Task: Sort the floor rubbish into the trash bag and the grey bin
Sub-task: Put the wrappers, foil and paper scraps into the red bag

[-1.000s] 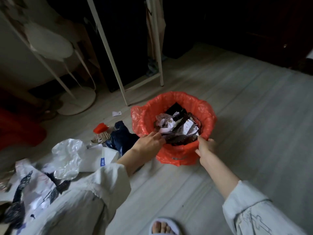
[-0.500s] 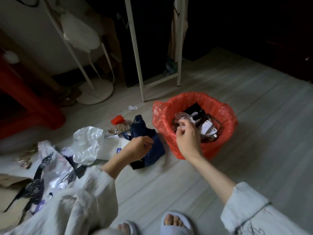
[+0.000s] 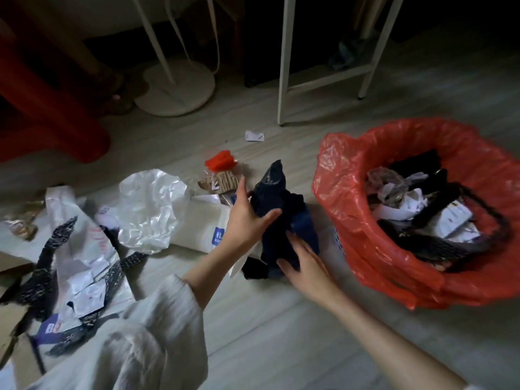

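A crumpled dark blue plastic bag [image 3: 277,198] stands on the floor left of the bin. My left hand [image 3: 247,218] grips its left side, thumb across the front. My right hand [image 3: 305,261] presses flat against its lower right side, fingers apart. The bin lined with a red trash bag [image 3: 346,192] stands at the right, filled with dark wrappers and white paper scraps. A shiny white plastic bag [image 3: 149,209], a white carton [image 3: 202,229], a red scrap [image 3: 221,161], a brown patterned wrapper [image 3: 222,181] and a small white paper scrap [image 3: 254,135] lie on the floor.
Torn white packaging with black mesh strips [image 3: 76,266] and cardboard cover the left floor. A white fan base [image 3: 176,91], a white rack leg [image 3: 282,66] and a red stool [image 3: 47,108] stand behind. Bare floorboards [image 3: 281,333] lie in front of me.
My right hand left the bin's contents and came down onto the dark blue bag. My left hand stays on that bag. The view has swung left and closer.
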A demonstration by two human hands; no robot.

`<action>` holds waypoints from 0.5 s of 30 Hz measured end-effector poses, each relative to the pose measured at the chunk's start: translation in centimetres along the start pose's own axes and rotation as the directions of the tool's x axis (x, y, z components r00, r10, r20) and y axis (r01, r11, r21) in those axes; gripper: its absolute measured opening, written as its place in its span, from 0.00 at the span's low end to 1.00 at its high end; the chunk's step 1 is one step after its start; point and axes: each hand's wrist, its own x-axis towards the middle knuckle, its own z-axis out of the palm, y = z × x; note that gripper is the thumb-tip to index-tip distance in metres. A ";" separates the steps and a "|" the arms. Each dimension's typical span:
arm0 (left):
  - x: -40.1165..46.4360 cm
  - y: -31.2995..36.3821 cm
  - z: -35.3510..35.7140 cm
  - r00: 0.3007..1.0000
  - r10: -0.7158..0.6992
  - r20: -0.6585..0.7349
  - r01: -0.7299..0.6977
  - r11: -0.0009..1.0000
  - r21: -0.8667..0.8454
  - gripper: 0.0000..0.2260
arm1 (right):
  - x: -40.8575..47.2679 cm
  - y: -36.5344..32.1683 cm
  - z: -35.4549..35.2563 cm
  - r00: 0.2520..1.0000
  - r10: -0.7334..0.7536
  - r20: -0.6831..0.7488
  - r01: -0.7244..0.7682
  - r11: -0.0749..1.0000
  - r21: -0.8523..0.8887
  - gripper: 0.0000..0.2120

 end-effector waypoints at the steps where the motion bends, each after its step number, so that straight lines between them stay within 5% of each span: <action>1: 0.7 -0.1 0.4 0.999 0.011 -0.034 -0.011 1.000 -0.014 0.36 | -0.2 0.4 0.3 1.000 -0.025 0.001 0.025 0.999 0.042 0.29; 6: -1.2 -4.0 -0.5 0.984 0.170 0.054 -0.178 0.911 0.372 0.19 | -1.5 1.6 -0.4 0.969 0.039 -0.244 -0.029 0.999 0.045 0.27; 10: -5.7 -8.1 -1.5 0.878 0.378 0.293 -0.474 0.604 0.641 0.18 | -0.6 1.9 -0.3 0.982 0.140 -0.124 -0.137 0.990 0.031 0.31; 13: -8.2 -9.4 -1.4 0.811 0.433 0.394 -0.570 0.430 0.700 0.19 | 0.0 0.7 0.1 0.978 0.203 -0.052 -0.169 0.910 0.378 0.13; 15: -8.9 -9.5 -1.6 0.804 0.468 0.367 -0.562 0.398 0.725 0.16 | -0.1 0.0 0.6 0.975 0.219 -0.022 -0.192 0.894 0.405 0.08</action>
